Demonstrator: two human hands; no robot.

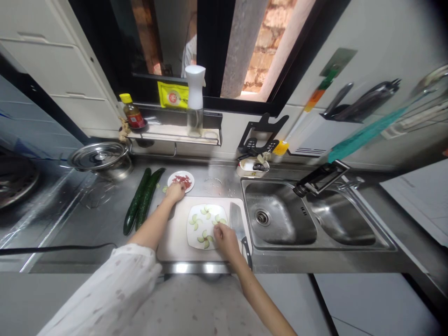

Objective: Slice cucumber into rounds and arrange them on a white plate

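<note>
My left hand (pixel 175 192) is at the near edge of a small white plate (pixel 191 186) of small red pieces (pixel 181 180). Its fingers are drawn together; whatever they pinch is too small to make out. On a pale cutting board (pixel 174 242) lies a square white plate (pixel 192 239), where green-edged cucumber slices (pixel 205 239) form several pinwheel clusters. Over that plate's right side is my right hand (pixel 226 239), fingers closed, their tips partly hidden. A kitchen knife (pixel 238 221) rests on the board's right side, its black handle towards me.
Two whole cucumbers (pixel 142 200) lie left of the board, near a lidded steel pot (pixel 101 158). To the right is a double sink (pixel 280 242) with a tap (pixel 320 182). A wall shelf (pixel 168 133) holds a sauce bottle (pixel 134 113) and a spray bottle (pixel 195 98).
</note>
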